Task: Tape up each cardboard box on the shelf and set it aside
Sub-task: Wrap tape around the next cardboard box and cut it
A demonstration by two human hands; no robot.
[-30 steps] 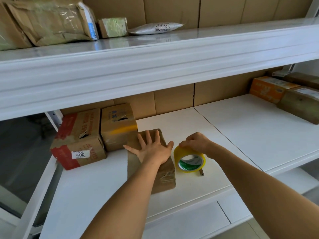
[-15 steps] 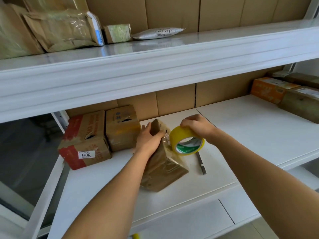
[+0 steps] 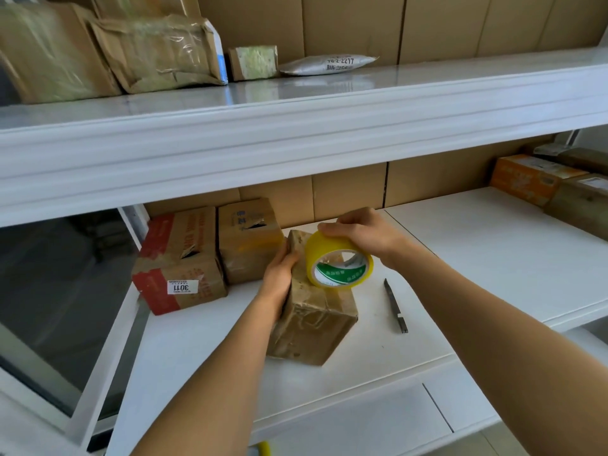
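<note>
A small brown cardboard box [image 3: 312,319] stands on the white shelf [image 3: 477,258], tilted up on its near edge. My left hand [image 3: 279,274] grips its left side, fingers curled over the top edge. My right hand [image 3: 365,230] holds a yellow tape roll [image 3: 339,264] with a green-and-white core, pressed against the box's upper right. Two more cardboard boxes sit to the left: a red-printed one [image 3: 179,261] with a white label and a plain brown one [image 3: 248,238].
A small dark cutter [image 3: 394,306] lies on the shelf right of the box. An orange box [image 3: 529,177] and brown parcels [image 3: 582,205] sit at the far right. Padded mailers and packets [image 3: 158,51] fill the upper shelf. Cardboard lines the back wall.
The box went from lying flat under my left palm to tipped up in my grip. My right hand lifted the tape roll off the shelf onto the box, uncovering the cutter.
</note>
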